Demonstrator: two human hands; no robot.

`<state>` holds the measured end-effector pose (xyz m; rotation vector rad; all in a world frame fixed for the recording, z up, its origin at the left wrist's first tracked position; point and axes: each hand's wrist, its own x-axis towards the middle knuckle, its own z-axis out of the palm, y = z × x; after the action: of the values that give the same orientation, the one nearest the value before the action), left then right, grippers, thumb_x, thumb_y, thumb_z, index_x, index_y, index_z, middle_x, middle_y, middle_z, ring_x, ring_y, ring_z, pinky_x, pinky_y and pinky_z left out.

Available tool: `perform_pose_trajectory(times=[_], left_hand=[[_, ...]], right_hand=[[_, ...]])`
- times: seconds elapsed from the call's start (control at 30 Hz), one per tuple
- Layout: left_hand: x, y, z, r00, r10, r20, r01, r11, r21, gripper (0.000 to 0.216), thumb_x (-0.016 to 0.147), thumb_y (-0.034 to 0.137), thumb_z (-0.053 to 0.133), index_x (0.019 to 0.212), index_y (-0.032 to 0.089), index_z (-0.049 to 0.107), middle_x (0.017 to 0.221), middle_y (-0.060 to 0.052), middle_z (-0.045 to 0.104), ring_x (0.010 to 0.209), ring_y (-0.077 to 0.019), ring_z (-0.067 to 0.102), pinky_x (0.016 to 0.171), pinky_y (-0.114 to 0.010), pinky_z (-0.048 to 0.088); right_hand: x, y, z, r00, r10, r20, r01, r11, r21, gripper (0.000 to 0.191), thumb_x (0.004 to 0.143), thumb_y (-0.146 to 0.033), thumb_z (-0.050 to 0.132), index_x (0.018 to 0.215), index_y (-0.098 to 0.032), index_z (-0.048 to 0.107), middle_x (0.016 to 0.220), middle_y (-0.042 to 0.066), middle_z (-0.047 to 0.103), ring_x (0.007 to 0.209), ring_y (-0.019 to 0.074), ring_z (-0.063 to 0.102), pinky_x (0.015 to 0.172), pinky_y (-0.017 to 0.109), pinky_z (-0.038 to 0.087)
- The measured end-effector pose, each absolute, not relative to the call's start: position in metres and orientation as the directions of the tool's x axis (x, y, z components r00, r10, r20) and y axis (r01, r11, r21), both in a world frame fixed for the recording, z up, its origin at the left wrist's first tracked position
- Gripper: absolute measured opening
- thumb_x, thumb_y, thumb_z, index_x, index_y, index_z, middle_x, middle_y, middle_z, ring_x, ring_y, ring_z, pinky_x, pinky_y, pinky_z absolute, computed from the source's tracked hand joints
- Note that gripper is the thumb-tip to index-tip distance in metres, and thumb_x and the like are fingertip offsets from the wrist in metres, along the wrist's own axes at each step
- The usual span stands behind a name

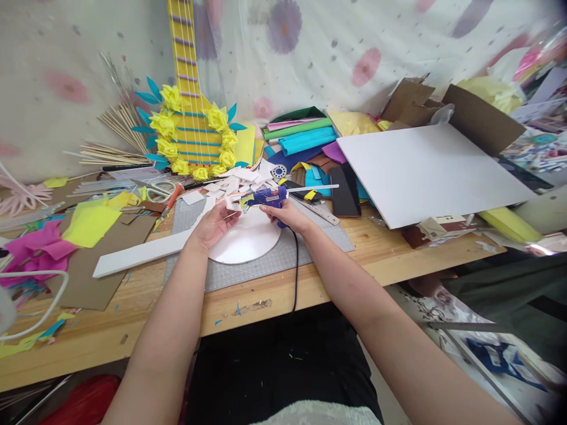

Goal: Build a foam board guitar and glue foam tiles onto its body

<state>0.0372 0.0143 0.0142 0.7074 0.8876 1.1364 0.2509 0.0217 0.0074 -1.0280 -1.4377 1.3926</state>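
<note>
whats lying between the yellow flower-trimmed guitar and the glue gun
In the head view, mainly a heap of small white pieces lies between the yellow flower-trimmed guitar and the blue glue gun.

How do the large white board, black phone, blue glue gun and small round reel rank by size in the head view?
1. White board
2. Black phone and blue glue gun: too alike to rank; the right hand partly covers the gun
3. Round reel

Left hand (212, 227) held small white piece (233, 203), right hand (286, 213) gripped blue glue gun (268, 197), nozzle end (245, 203) near left fingers, round white board (248, 243) lay below them, yellow flower-trimmed guitar (195, 133) stood beyond them.
</note>
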Motion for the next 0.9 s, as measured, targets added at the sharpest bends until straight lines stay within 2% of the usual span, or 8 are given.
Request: perform_pose_trajectory(times=[0.43,0.57,0.67,0.77,0.83,0.9], left_hand=[[0.037,0.013,0.027,0.087,0.962,-0.258,-0.502,0.266,0.823,0.025,0.083,0.035,0.057,0.089,0.013,0.067,0.082,-0.005,0.07,0.074,-0.0106,0.064,0.069,-0.018,0.052],[0.032,0.016,0.024,0.02,0.973,-0.232,-0.509,0.209,0.835,0.026,0.08,0.038,0.06,0.085,0.014,0.066,0.08,-0.005,0.069,0.073,-0.0101,0.063,0.068,-0.018,0.051],[0.026,0.022,0.02,-0.088,0.983,-0.163,-0.492,0.099,0.865,0.024,0.075,0.039,0.064,0.082,0.016,0.065,0.078,-0.003,0.067,0.073,-0.0097,0.062,0.07,-0.019,0.051],[0.023,0.027,0.014,-0.183,0.981,-0.061,-0.363,-0.01,0.932,0.027,0.067,0.04,0.069,0.08,0.017,0.064,0.077,-0.002,0.065,0.073,-0.0105,0.061,0.071,-0.022,0.05],[0.028,0.026,0.011,-0.188,0.981,0.055,-0.148,-0.084,0.985,0.031,0.061,0.04,0.073,0.082,0.018,0.066,0.079,-0.002,0.064,0.075,-0.0119,0.06,0.071,-0.024,0.05],[0.038,0.02,0.009,-0.083,0.975,0.205,0.14,-0.192,0.971,0.038,0.058,0.037,0.074,0.091,0.019,0.067,0.088,-0.003,0.064,0.08,-0.0141,0.059,0.075,-0.028,0.05]], right_hand=[[0.251,0.024,0.003,-0.27,0.963,0.008,0.005,0.009,-1.0,0.033,0.062,-0.044,0.076,0.062,-0.017,0.058,0.051,-0.003,0.051,0.049,0.0092,0.047,0.048,0.024,0.042],[0.251,0.024,0.003,-0.262,0.965,0.0,-0.074,-0.02,-0.997,0.031,0.06,-0.042,0.079,0.064,-0.016,0.062,0.059,0.0,0.059,0.05,0.0089,0.048,0.046,0.023,0.042],[0.251,0.028,0.002,-0.133,0.991,0.011,-0.187,-0.015,-0.982,0.033,0.061,-0.046,0.077,0.065,-0.016,0.062,0.062,0.0,0.062,0.048,0.0069,0.046,0.044,0.022,0.04],[0.254,0.035,0.0,0.05,0.998,-0.028,-0.32,-0.011,-0.947,0.035,0.062,-0.048,0.076,0.065,-0.017,0.06,0.062,-0.001,0.062,0.046,0.005,0.045,0.042,0.019,0.039],[0.257,0.04,-0.001,0.138,0.987,-0.08,-0.399,-0.019,-0.917,0.034,0.063,-0.047,0.075,0.066,-0.018,0.059,0.062,-0.002,0.062,0.045,0.0041,0.043,0.041,0.018,0.038],[0.26,0.044,-0.002,0.191,0.972,-0.137,-0.452,-0.037,-0.891,0.033,0.064,-0.045,0.075,0.068,-0.018,0.057,0.063,-0.003,0.062,0.044,0.0036,0.042,0.04,0.017,0.037]])
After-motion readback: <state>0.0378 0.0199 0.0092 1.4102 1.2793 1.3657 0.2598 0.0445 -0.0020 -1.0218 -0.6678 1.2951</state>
